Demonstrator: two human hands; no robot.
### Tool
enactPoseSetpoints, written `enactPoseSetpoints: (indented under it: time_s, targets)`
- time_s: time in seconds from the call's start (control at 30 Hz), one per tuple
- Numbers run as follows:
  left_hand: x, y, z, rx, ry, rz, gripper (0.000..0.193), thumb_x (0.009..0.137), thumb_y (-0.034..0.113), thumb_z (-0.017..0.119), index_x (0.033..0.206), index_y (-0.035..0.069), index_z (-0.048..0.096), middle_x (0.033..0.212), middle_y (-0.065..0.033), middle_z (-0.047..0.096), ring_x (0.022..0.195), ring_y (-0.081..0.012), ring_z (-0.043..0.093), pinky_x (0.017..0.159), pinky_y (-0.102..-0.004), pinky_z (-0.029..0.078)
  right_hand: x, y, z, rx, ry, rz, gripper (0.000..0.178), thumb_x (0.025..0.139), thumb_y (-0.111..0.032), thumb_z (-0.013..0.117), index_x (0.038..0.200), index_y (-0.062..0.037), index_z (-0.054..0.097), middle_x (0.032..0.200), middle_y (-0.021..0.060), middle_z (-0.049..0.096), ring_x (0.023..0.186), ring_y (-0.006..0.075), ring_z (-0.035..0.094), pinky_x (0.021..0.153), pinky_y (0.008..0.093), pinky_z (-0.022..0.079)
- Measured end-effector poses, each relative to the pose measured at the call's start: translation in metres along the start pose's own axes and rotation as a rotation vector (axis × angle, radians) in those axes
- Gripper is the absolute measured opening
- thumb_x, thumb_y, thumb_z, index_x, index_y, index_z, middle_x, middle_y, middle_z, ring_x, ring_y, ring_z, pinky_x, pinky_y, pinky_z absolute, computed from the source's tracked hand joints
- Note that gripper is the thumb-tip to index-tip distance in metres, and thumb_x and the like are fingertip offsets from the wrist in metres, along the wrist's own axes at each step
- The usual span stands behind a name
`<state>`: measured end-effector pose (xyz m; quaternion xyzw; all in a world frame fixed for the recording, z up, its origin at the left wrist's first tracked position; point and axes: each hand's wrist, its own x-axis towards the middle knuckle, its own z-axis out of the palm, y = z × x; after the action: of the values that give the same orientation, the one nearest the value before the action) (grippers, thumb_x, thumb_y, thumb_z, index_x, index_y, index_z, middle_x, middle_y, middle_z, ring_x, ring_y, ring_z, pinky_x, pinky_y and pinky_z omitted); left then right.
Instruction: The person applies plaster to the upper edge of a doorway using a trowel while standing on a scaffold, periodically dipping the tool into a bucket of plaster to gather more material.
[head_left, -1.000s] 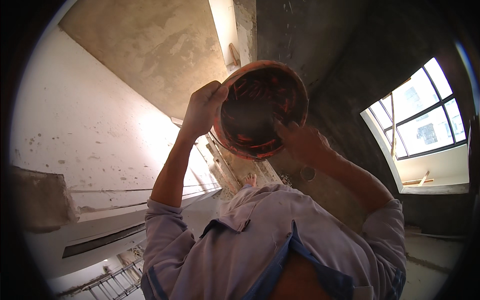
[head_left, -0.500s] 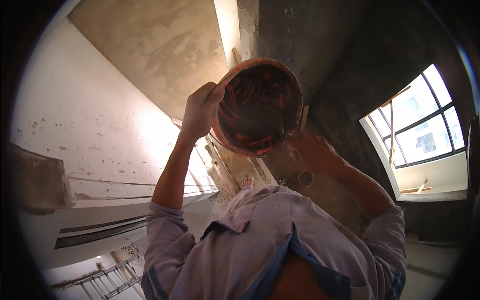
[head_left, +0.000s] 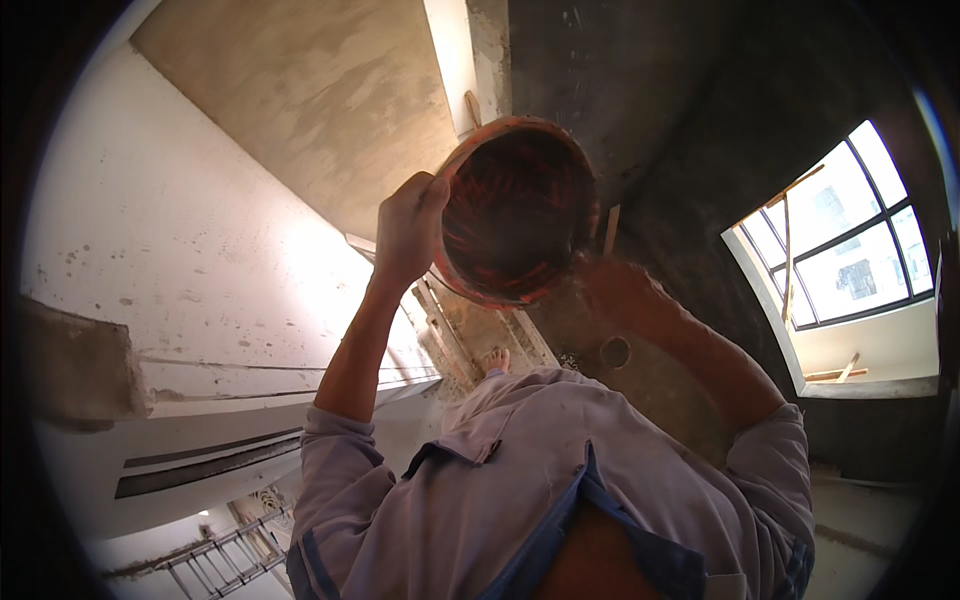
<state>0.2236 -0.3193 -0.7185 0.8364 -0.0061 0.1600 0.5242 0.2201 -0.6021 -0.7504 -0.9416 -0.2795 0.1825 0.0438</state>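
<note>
A round red bucket (head_left: 465, 225) is held up in front of me, its opening turned toward me. Dark residue coats the inside, with red streaks showing through. My left hand (head_left: 410, 225) grips the rim at its left side, thumb over the edge. My right hand (head_left: 622, 292) is at the lower right of the rim, smeared by motion. Its fingers are too dim and blurred to show whether they hold anything or touch the bucket.
A bare foot (head_left: 496, 360) shows below the bucket, beside long boards (head_left: 445, 325). A white wall (head_left: 200, 230) rises on the left, with a metal ladder-like frame (head_left: 225, 560) at lower left. Dark wall surrounds a barred window (head_left: 850, 250) on the right. A round hole (head_left: 615, 352) lies below my right hand.
The bucket has shifted slightly left, its inside now more blurred. My left hand has moved slightly right along with its rim, and my right hand a little up and right.
</note>
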Motion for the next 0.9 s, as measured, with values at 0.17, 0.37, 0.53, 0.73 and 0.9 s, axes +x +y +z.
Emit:
enactPoseSetpoints:
  time_s: [0.17,0.37,0.53,0.73,0.9]
  targets:
    - [0.018,0.017,-0.005,0.068,-0.003,0.068,0.037,0.099,0.029,0.052,0.077,0.0,0.055,0.062,-0.0024,0.046,0.059,-0.0097,0.042,0.056,-0.0305,0.038,-0.013,0.0,-0.035,0.04,0.113,-0.059,0.047,0.091,-0.015,0.055,0.133,0.0002,0.042,0.1,0.0256,0.063,0.086,0.0417,0.067,0.073,0.0523,0.055]
    - [0.022,0.034,0.002,0.101,-0.005,0.05,0.036,0.099,0.027,0.052,0.078,-0.002,0.055,0.062,-0.0037,0.046,0.059,-0.0106,0.042,0.057,-0.0309,0.039,0.019,0.007,-0.038,-0.001,0.35,0.008,0.05,0.089,-0.015,0.057,0.134,0.0004,0.042,0.106,0.026,0.062,0.09,0.0401,0.067,0.073,0.0502,0.056]
    - [0.02,0.03,0.007,0.109,0.019,0.1,0.033,0.099,0.024,0.052,0.078,-0.002,0.055,0.062,-0.0043,0.047,0.059,-0.0116,0.043,0.057,-0.0316,0.04,0.003,0.022,-0.019,-0.065,0.214,-0.07,0.055,0.085,-0.012,0.06,0.136,-0.0047,0.041,0.105,0.0209,0.062,0.087,0.0392,0.068,0.07,0.0474,0.058]
    - [0.023,0.066,0.008,0.172,-0.147,0.139,0.033,0.1,0.026,0.052,0.08,-0.001,0.055,0.067,-0.0025,0.048,0.065,-0.0101,0.044,0.06,-0.0297,0.041,-0.016,0.038,-0.051,-0.322,0.359,0.067,0.048,0.085,-0.011,0.062,0.131,-0.0125,0.049,0.103,0.0127,0.061,0.088,0.0318,0.07,0.07,0.0412,0.06]
    - [0.019,0.087,0.026,0.186,-0.258,0.253,0.027,0.099,0.023,0.054,0.092,-0.002,0.064,0.069,-0.0039,0.057,0.065,-0.0094,0.053,0.061,-0.0279,0.045,-0.034,0.033,-0.038,-0.256,0.275,0.079,0.041,0.084,-0.007,0.061,0.125,-0.0114,0.053,0.104,0.0126,0.061,0.086,0.0299,0.07,0.069,0.0391,0.061]
